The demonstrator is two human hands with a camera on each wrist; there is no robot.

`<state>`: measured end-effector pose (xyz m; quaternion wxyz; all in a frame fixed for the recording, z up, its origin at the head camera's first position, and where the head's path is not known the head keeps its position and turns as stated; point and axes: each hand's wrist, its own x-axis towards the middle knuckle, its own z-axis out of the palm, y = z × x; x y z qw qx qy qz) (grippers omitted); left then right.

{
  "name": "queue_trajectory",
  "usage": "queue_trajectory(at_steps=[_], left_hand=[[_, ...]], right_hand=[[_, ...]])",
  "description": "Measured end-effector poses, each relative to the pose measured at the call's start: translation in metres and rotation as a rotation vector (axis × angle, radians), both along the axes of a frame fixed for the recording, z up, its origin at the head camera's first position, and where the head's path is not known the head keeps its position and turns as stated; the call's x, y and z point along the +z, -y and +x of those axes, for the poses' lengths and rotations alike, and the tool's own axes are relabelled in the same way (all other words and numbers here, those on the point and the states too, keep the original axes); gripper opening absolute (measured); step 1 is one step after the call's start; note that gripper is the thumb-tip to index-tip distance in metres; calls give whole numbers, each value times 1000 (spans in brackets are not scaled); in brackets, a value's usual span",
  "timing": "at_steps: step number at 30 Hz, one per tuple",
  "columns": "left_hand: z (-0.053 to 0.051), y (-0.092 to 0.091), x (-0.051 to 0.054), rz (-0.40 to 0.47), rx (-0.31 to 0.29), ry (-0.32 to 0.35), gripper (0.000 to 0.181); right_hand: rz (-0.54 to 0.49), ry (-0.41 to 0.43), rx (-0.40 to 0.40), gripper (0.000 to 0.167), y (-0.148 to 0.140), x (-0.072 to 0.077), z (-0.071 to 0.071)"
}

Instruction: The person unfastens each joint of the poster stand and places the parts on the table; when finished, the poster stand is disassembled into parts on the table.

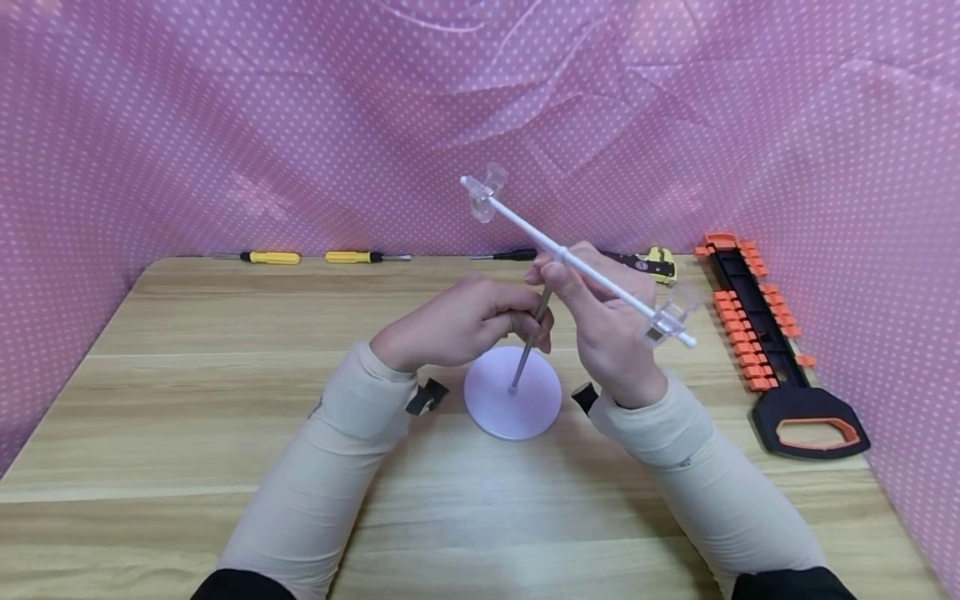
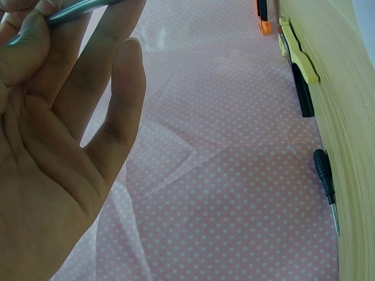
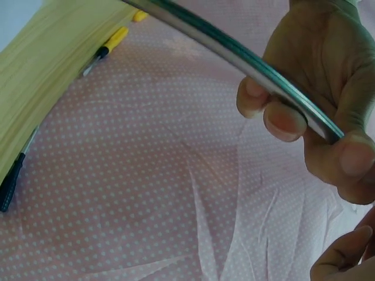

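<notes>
A stand is in both hands: a round white base (image 1: 487,408), a thin metal pole (image 1: 528,354) and a white crossbar (image 1: 517,222) at its top. Clear plastic clips (image 1: 483,200) sit near both ends of the crossbar. My left hand (image 1: 472,321) grips the pole partway up, and its curled fingers show against the metal in the right wrist view. My right hand (image 1: 611,350) pinches the pole's top just under the crossbar, thumb toward me. The crossbar slants down to the right. Whether the base touches the table cannot be told.
Along the table's back edge lie two yellow screwdrivers (image 1: 273,257) (image 1: 348,257), a black screwdriver (image 1: 513,255) and a yellow-black tool (image 1: 660,265), partly behind my right hand. A black rack with orange clips (image 1: 757,317) lies at right. Pink dotted cloth (image 1: 375,125) surrounds the wooden table (image 1: 187,375).
</notes>
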<state>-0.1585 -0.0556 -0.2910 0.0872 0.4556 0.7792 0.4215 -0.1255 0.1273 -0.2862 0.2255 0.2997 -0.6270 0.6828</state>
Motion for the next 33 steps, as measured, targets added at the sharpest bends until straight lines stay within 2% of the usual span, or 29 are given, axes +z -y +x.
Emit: queue_trajectory(at_steps=[4,7,14,18,23,30,33], left_hand=[[-1,0,-1,4,-5,-8,13],[-1,0,-1,4,-5,-9,12],[-1,1,-1,-6,-4,-14,18],[-1,1,0,-15,-3,-13,18],[0,1,-1,-11,-2,0,15],[0,1,-1,3,-5,7,12],[0,1,-1,4,-4,6,12]], right_hand=[[9,6,-58,56,0,0,1],[23,47,-64,65,0,2,2],[0,172,-25,46,1,6,4],[38,130,-43,53,-1,5,4],[68,63,-51,46,-3,6,5],[2,105,-25,24,-2,6,7],[-11,113,-20,22,-2,6,7]])
